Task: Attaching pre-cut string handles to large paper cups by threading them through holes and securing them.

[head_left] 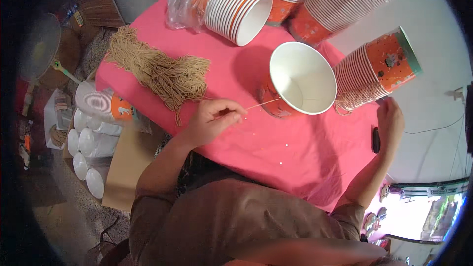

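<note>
clearly, left fingers (230, 118) pinch a strand (262, 103) by the wide cup (318, 76).

String bundle (157, 66) left on table (246, 143), tub (301, 76) mid-table, cup stack (377, 69) right of tub

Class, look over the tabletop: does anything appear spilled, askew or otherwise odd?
Yes, slightly: tiny white specks lie scattered on the pink cloth, on the wearer's side of the large open cup. They stand out against the plain colour like stray bits, but are too small to identify.
</note>
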{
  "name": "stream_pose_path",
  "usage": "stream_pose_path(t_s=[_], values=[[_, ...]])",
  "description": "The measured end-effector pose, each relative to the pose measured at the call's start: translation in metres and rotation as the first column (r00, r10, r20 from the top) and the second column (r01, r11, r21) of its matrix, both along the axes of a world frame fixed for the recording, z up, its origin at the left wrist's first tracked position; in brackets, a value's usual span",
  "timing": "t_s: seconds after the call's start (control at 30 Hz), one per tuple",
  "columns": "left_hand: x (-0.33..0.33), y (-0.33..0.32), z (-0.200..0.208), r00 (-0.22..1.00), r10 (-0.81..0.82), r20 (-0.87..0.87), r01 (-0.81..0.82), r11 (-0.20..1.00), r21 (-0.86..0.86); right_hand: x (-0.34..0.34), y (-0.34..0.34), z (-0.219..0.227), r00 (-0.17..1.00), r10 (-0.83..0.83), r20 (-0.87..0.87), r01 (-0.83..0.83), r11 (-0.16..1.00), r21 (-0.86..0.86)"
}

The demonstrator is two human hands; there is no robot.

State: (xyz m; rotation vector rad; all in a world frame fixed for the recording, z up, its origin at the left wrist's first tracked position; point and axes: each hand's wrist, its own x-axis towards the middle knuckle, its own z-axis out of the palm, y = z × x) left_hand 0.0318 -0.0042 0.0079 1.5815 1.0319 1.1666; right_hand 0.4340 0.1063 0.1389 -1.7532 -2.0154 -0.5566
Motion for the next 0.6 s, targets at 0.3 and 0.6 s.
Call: stream_pose_path(t_s=[0.3,0.6], values=[[0.03,0.005,0.016,0.938,-0.071,0.339,0.079,0.997,-0.01,-0.101,-0.015,-0.018,0.674,0.689,-0.265,-0.736,0.6,-0.312],[0.025,0.02,0.002,0.831,0.192,0.522,-0.251,0.967,0.045,-0.121,-0.009,-0.022,0.678,0.631,-0.377,-0.72,0.465,-0.515]])
